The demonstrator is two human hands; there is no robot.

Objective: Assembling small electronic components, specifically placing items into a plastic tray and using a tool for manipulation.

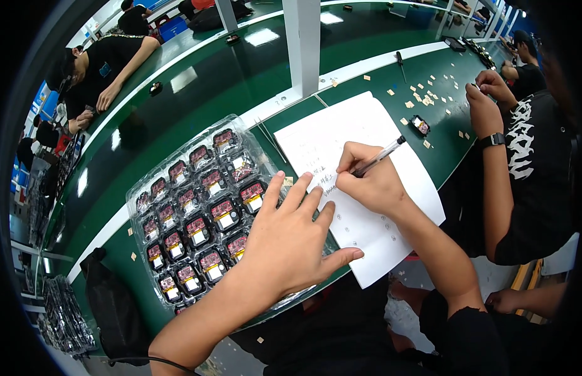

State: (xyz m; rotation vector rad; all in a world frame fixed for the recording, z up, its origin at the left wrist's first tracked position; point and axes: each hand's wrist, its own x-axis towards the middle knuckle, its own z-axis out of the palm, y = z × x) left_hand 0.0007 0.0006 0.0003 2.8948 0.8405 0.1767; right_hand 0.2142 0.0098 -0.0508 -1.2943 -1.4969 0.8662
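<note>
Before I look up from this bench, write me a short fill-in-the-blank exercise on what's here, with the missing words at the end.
1. The right hand holds a ____.
2. The tray lies on the ____ side of the notebook, as the wearer sees it.
3. The bench top is ____ in colour.
4. The nearest co-worker on the right wears a ____ on one wrist.

Missing words: pen; left; green; watch.

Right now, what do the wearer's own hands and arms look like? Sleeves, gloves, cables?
Left hand and right hand: no gloves, rings or watch visible. Both forearms bare. Black sleeve on the right upper arm; left sleeve out of view. Thin black cable crosses low by the left forearm.
</note>
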